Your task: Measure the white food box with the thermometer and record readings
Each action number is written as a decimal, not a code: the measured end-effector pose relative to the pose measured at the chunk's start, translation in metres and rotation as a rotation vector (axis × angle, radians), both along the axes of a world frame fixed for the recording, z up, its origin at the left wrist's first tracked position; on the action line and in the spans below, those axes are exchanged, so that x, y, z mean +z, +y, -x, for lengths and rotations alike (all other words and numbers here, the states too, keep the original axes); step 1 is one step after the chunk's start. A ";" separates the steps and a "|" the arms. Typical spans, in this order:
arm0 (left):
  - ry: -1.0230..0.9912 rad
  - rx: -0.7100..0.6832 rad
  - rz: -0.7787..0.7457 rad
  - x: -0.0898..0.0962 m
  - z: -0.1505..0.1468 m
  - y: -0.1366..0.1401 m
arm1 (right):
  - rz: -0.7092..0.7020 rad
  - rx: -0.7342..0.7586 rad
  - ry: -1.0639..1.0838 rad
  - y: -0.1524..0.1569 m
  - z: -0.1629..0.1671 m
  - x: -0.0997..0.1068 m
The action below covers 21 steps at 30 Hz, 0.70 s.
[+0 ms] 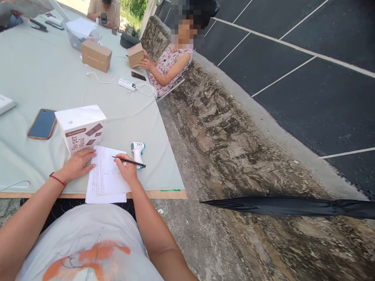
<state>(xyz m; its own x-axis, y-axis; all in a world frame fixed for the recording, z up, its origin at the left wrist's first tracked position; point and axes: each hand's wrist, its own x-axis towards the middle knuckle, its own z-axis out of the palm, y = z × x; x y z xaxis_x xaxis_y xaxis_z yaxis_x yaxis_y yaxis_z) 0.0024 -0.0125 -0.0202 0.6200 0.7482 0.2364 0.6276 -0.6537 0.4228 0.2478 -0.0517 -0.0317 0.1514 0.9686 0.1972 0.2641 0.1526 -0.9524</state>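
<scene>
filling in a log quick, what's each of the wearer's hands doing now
Left hand: open, fingers at the papers' left edge.
Right hand: closed, holding a black pen over the papers.

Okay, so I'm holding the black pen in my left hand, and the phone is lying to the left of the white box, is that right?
Not quite: the head view shows the black pen in your right hand, not your left hand. The phone does lie to the left of the white box.

Outdoor workspace: table (73,91), concrete ground (190,175), rough stonework (234,140), greenery (134,11).
</scene>
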 end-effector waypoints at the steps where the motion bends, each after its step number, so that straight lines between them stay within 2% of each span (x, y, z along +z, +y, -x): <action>1: 0.001 -0.001 -0.001 0.000 0.000 0.000 | 0.001 0.023 -0.003 -0.002 0.004 0.000; 7: 0.007 -0.007 -0.014 -0.001 -0.001 0.001 | -0.001 0.082 -0.041 -0.004 0.021 -0.002; 15: 0.001 -0.017 -0.019 -0.001 0.000 0.001 | 0.075 -0.027 0.000 0.010 0.028 -0.019; 21: 0.008 -0.015 -0.027 -0.003 0.000 0.002 | 0.069 0.028 -0.018 0.010 0.028 -0.025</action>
